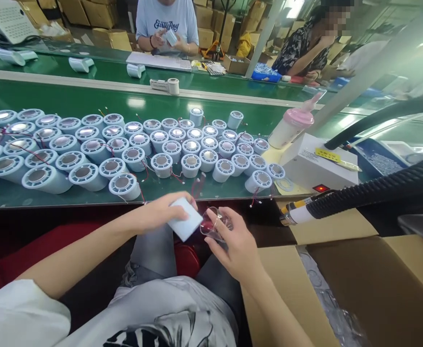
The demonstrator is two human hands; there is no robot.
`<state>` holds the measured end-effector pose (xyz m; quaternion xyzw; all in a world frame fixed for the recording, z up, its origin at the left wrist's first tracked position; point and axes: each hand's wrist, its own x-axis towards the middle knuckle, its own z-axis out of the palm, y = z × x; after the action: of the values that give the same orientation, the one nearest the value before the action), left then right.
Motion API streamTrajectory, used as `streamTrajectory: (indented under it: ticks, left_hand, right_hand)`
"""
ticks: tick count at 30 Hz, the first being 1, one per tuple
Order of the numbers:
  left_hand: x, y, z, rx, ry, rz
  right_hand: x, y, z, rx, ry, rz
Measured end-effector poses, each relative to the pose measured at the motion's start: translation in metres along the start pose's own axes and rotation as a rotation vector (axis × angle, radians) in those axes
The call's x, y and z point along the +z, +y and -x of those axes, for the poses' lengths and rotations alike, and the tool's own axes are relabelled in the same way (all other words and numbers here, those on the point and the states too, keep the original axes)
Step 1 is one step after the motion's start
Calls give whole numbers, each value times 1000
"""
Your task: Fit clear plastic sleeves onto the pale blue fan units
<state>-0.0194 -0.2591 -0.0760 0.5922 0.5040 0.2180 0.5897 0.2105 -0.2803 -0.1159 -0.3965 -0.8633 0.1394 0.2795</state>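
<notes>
Over my lap, my left hand is wrapped round a light blue plastic housing, tilted with its end toward the right. Close beside that end, my right hand grips a clear, round plastic cup-like piece between thumb and fingers. The two parts are very near each other; I cannot tell whether they touch. Red wires show just behind my left hand. Beyond my hands, many light blue cylindrical housings with round, slotted ends stand in rows on the green work surface, thin red and dark wires coming from them.
An electric screwdriver-like tool with a black ribbed hose reaches in from the right. Below it stands an open carton holding clear plastic pieces. A grey-white box and a pink-lidded cup sit at the right. Two people are across the line.
</notes>
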Motion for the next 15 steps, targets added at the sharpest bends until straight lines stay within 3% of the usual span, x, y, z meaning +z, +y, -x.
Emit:
streamTrajectory:
  ticks: [3,5,7,10,12,15]
  left_hand:
    - [15,-6,-8,-165,-388,196]
    - [22,-5,-12,-137,-455,67]
    - [25,-1,-12,15,-399,-148]
    - [28,4,-8,207,-215,-430]
    - [31,3,-4,219,-133,-516]
    - [37,-3,-2,228,-138,-574]
  right_hand:
    - [-14,-6,2,-75,-20,226]
    - [-17,-6,3,-43,-98,268]
    - [-17,-4,7,13,-187,223]
    - [-18,2,15,97,-227,44]
    - [-19,3,19,134,-194,-48]
    - [-20,2,20,144,-200,-51]
